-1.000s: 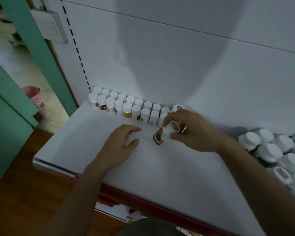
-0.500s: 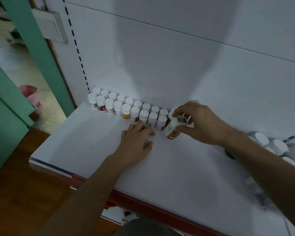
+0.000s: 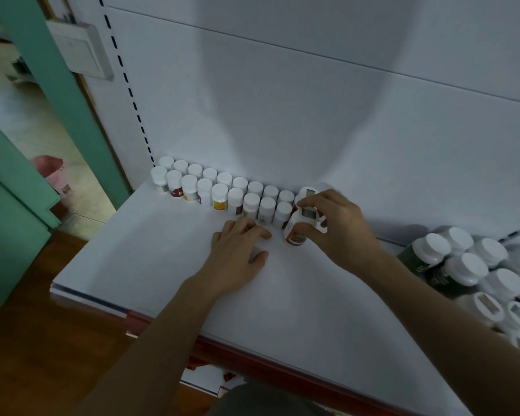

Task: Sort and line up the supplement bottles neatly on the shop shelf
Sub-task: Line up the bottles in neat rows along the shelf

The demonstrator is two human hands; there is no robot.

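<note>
One bottle point(image 3: 293, 236) in right hand point(image 3: 339, 232), beside double row point(image 3: 219, 192).

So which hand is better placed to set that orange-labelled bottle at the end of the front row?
Probably the right hand: it grips the orange-labelled bottle by its cap, just beside the right end of the front row. The left hand lies flat on the shelf, holding nothing.

Eighteen small white-capped bottles point(image 3: 235, 199) stood in two rows of nine, beside two sticker-capped bottles point(image 3: 294, 236) and at least nine larger bottles point(image 3: 466, 267).
</note>
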